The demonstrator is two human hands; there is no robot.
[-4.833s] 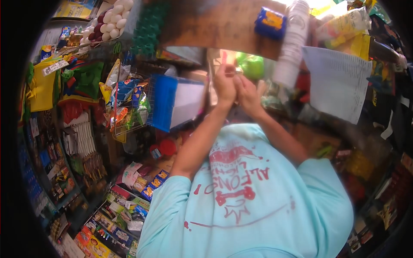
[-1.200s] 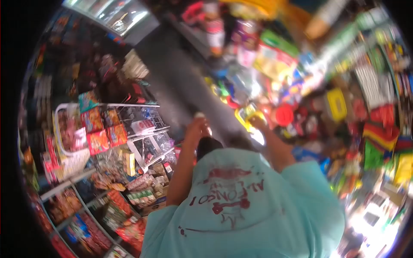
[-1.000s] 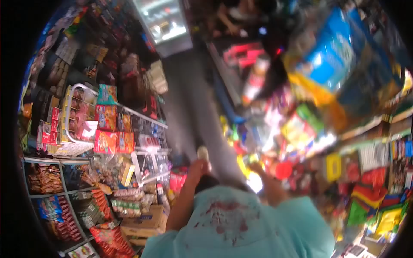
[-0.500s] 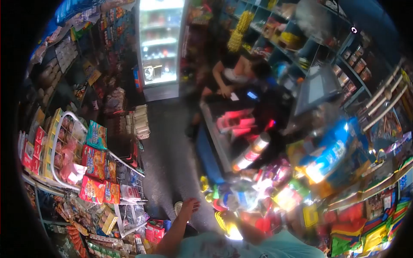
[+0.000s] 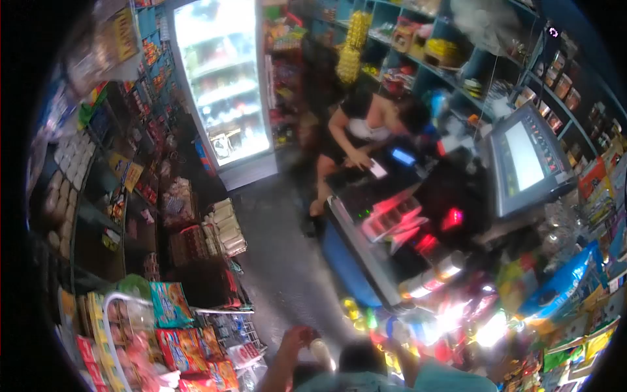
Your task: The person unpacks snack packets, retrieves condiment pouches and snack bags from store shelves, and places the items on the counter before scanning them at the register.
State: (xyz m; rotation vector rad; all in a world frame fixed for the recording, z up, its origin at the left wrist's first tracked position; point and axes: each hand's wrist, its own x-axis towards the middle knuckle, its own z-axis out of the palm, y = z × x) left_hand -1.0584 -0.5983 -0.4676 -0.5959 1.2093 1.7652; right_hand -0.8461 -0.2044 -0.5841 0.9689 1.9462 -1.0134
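Observation:
My left hand (image 5: 300, 337) hangs low in front of my body, dim and blurred. Its fingers look loosely bent, and nothing clear shows in them. Just beside it on the right is a pale rounded thing (image 5: 321, 353), perhaps a shoe on the floor. My right forearm (image 5: 406, 358) reaches out from a teal sleeve (image 5: 450, 377). Glare and colourful packets beyond it hide the right hand's fingers, so its grip does not show. Nearest to the left arm are snack packets (image 5: 183, 348) on a wire rack; the right arm is close to bright packaged goods at the counter's near end.
A person (image 5: 375, 121) leans at the counter (image 5: 358, 255), a hand by a white card or phone. A monitor (image 5: 522, 157) stands on the right. A lit drinks fridge (image 5: 225, 85) stands at the back. Grey floor (image 5: 281, 242) runs between the left shelves and the counter.
The view has turned and shifted, so the fridge, counter and monitor look larger. My left hand sits lower in view, its fingers less spread. The person at the counter stays in place.

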